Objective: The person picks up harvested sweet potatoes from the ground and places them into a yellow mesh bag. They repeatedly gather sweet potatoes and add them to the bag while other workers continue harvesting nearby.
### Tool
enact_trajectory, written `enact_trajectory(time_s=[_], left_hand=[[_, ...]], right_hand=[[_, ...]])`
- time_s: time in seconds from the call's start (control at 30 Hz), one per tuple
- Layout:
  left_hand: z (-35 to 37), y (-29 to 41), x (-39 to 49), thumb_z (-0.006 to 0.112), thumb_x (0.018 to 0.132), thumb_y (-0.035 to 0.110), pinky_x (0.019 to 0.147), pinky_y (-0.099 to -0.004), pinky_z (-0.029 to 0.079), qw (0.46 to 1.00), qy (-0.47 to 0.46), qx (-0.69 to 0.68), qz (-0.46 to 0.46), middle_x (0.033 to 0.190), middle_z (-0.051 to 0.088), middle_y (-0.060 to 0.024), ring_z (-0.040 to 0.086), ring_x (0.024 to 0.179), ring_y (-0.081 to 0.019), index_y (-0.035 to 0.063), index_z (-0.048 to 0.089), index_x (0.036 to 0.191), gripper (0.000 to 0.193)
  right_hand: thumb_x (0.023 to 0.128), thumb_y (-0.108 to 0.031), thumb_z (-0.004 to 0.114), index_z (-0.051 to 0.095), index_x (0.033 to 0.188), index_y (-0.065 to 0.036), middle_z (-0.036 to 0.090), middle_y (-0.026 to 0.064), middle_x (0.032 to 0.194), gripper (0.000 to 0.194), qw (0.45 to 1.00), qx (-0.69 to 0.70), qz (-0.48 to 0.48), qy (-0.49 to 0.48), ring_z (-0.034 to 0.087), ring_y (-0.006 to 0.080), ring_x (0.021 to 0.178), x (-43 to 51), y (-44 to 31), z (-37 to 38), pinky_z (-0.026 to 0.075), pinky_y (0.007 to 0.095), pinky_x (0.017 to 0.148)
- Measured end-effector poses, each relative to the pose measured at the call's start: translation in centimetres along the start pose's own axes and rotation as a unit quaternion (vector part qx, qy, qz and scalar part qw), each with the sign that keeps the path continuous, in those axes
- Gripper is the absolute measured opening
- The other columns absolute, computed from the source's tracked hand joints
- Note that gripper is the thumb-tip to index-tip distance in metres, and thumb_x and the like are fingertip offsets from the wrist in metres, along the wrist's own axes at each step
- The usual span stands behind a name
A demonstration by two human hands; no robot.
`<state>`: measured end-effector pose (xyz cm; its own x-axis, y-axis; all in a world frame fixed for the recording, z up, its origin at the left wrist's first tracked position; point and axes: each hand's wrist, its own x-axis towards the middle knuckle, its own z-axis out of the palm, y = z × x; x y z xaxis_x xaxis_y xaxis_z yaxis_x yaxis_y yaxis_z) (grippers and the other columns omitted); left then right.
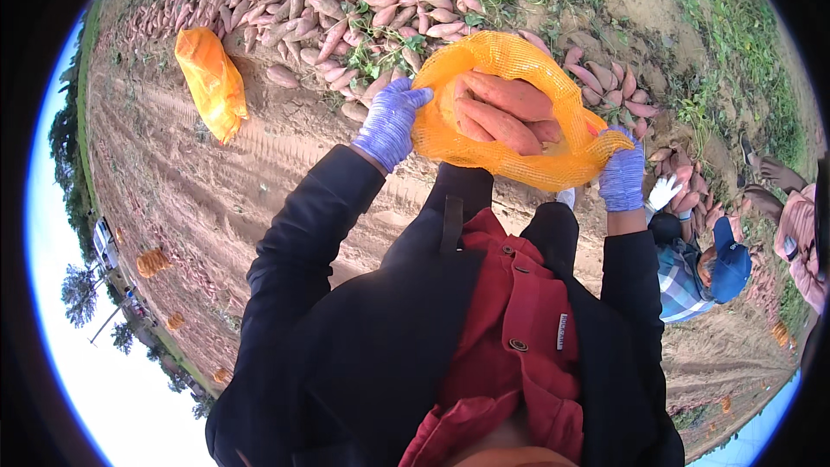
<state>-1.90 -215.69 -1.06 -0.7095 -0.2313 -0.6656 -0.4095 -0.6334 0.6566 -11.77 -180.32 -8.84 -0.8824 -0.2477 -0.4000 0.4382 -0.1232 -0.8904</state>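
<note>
My left hand (391,123), in a purple knitted glove, grips the left rim of an orange mesh bag (506,173). Its right rim is in my right hand (621,172), gloved the same way. Between my hands the bag's mouth is spread wide, and several large sweet potatoes (509,97) show inside; the bottom of the bag is hidden. Just beyond the bag lies a long row of sweet potatoes (324,6) on the soil. A smaller heap of them (609,84) is next to the bag's right side.
Another orange mesh bag (211,81) lies on the soil at left. At right a co-worker in a blue cap (731,261) bends over a heap of sweet potatoes (694,185), and another person in pink (801,240) is beyond. Filled bags (153,263) and a white vehicle (105,244) stand far off.
</note>
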Motion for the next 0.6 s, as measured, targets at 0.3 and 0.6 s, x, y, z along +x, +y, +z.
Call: enact_trajectory(time_s=[0.3, 0.6], left_hand=[[-4.6, -2.3, 14.0, 0.055, 0.086, 0.006, 0.075, -0.0352, 0.05, 0.988, 0.065, 0.132, -0.034, 0.099, 0.06, -0.0126, 0.06, 0.085, -0.0226, -0.001, 0.052, 0.11, 0.025], [-3.6, -6.0, 20.0, 0.06, 0.085, 0.011, 0.075, -0.0345, 0.051, 0.981, 0.126, 0.146, 0.006, 0.1, 0.061, -0.011, 0.06, 0.087, -0.0212, -0.0006, 0.053, 0.113, 0.031]], right_hand=[[0.088, -0.013, 0.049, 0.058, 0.106, -0.001, 0.064, 0.0105, 0.097, 0.024, 0.971, -0.213, 0.097, 0.044, 0.063, 0.0205, 0.088, 7.0, 17.5, 0.5, 0.051, 0.0327, 0.078], [0.081, -0.035, 0.056, 0.068, 0.097, -0.011, 0.068, 0.0121, 0.097, 0.032, 0.64, -0.747, 0.059, -0.17, 0.063, 0.0287, 0.095, 11.8, 16.5, -1.9, 0.05, 0.0398, 0.082]])
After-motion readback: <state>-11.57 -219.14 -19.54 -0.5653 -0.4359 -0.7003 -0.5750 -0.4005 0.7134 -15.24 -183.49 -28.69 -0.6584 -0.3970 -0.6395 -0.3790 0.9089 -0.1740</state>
